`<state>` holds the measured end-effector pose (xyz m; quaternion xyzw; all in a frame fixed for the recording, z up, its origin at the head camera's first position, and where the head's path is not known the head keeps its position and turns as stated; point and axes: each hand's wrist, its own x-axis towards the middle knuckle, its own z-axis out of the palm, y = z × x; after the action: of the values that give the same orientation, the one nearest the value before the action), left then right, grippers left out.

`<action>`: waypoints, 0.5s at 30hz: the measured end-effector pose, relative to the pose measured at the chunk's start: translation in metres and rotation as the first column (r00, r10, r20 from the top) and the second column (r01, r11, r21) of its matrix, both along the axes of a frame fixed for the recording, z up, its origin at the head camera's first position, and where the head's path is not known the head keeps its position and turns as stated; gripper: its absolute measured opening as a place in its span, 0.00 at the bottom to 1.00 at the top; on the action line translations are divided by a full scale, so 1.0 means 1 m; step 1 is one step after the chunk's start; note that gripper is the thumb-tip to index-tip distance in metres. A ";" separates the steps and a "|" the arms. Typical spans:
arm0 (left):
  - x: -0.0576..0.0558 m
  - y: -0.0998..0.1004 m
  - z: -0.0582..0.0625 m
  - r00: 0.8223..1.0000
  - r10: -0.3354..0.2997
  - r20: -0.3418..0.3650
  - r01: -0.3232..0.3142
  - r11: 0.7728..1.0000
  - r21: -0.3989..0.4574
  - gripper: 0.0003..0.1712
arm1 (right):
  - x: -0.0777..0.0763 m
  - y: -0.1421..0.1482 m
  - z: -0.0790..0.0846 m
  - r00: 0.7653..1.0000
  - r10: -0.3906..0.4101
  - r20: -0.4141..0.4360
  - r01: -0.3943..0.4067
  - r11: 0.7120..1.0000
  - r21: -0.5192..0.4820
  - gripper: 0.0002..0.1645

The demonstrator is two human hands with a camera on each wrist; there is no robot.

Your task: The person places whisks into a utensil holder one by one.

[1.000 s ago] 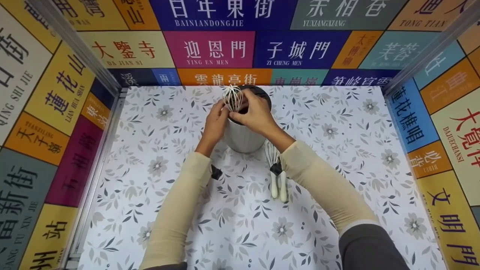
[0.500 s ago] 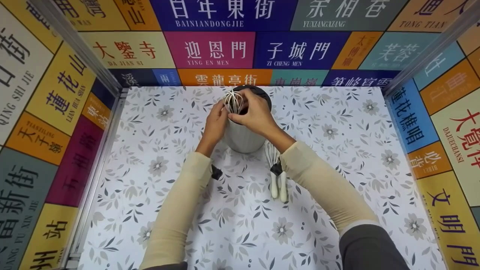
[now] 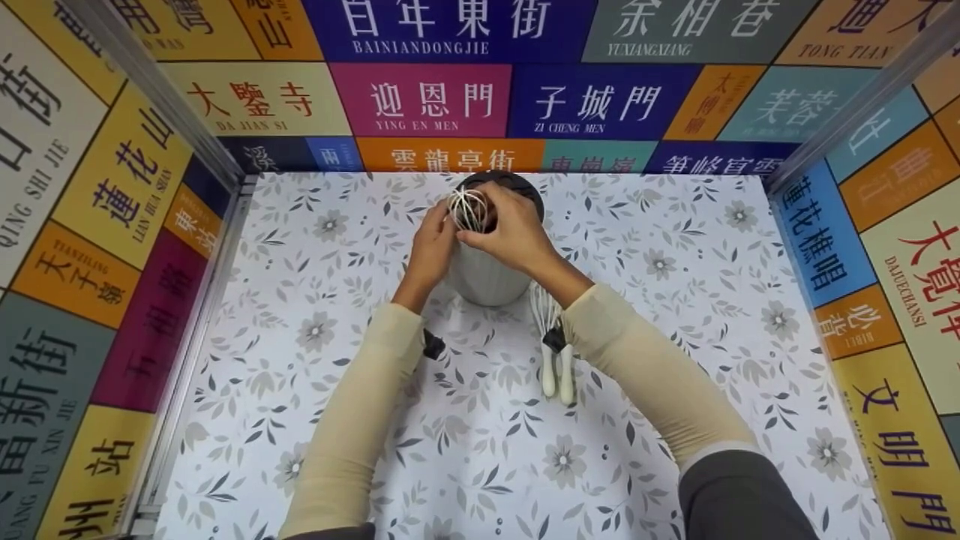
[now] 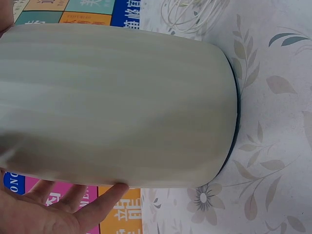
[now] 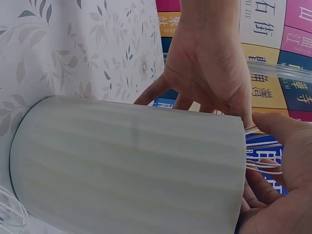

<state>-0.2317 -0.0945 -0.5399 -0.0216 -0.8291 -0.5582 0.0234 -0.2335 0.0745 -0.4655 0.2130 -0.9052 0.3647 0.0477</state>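
Observation:
A pale grey ribbed utensil holder [image 3: 489,281] with a dark rim stands upright at the back of the table. Wire loops of a white whisk [image 3: 466,210] stick up at its mouth. My right hand [image 3: 514,229] curls thumb and fingers round these loops at the rim; its fingers [image 5: 265,187] show beside the wires. My left hand [image 3: 433,244] holds the holder's left side, thumb near the rim and fingers [image 4: 102,204] spread along the wall. The whisk's handle is hidden inside the holder [image 5: 126,165].
Two more whisks with white handles [image 3: 557,375] lie near the right forearm, their loops [image 4: 192,14] close to the holder. A flower-patterned cloth [image 3: 480,450] covers the table. Printed panels [image 3: 420,97] wall in the back and both sides.
The whisk has sunk lower at the mouth of the holder, its loops now further down between the hands. Both hands stay almost in place.

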 end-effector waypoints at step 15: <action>0.000 0.002 0.000 1.000 -0.002 -0.019 0.002 1.000 0.029 0.24 | 0.004 0.006 0.003 1.000 -0.006 -0.023 0.008 0.996 0.085 0.40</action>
<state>-0.2319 -0.0929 -0.5402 -0.0272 -0.8207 -0.5698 0.0309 -0.2298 0.0804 -0.4620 0.2158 -0.9199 0.3234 0.0505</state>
